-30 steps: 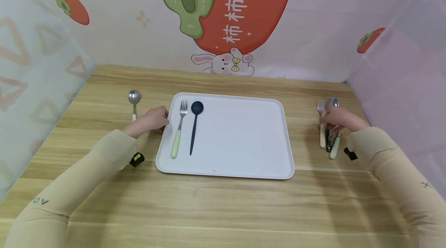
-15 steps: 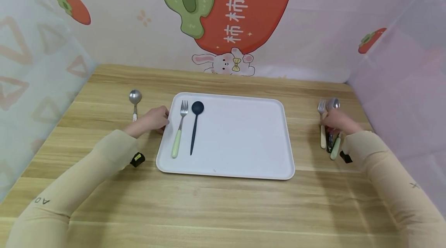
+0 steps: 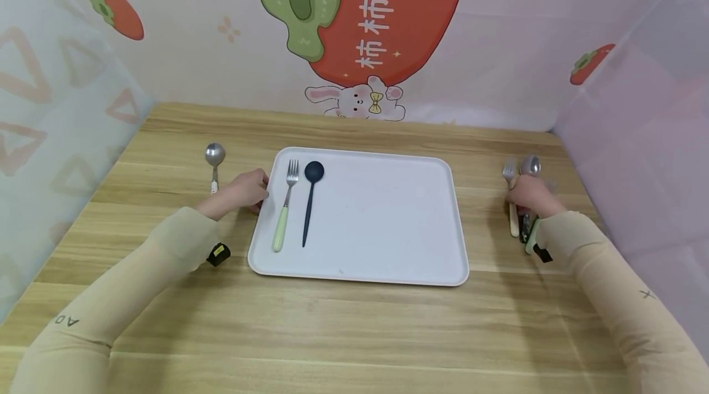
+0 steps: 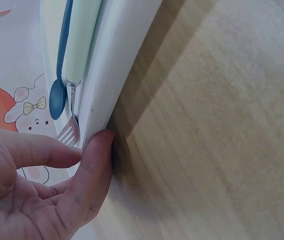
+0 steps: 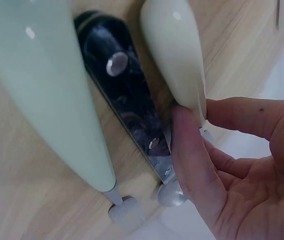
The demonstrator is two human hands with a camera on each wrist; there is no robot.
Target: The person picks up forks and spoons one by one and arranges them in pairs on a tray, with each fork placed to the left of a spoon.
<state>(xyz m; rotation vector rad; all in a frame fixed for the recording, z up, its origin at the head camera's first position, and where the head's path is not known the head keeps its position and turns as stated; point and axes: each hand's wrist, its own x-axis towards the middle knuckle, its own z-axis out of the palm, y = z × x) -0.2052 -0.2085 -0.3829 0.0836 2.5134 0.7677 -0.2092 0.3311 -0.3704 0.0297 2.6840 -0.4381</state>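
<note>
My left hand point(image 3: 244, 191) pinches the left rim of the white tray point(image 3: 376, 221) between thumb and fingers, as the left wrist view shows. On the tray lie a green-handled fork point(image 3: 280, 228) and a black spoon point(image 3: 308, 209), side by side. At the right, my right hand point(image 3: 533, 193) pinches the cream-handled fork point(image 5: 174, 50) near the top of its handle. Beside that handle lie a dark-handled spoon point(image 5: 126, 95) and a green-handled utensil point(image 5: 56, 100), both on the table. The right hand covers the middle of these utensils in the head view.
A metal spoon point(image 3: 215, 155) with a white handle lies left of the tray, partly hidden by my left arm. Printed cloth walls point(image 3: 498, 61) stand behind the wooden table point(image 3: 343, 332) and at both sides.
My right hand has shifted slightly left onto the cream-handled fork, and its forearm has swung left. The fork's head has moved a little. The left hand and tray have stayed in place.
</note>
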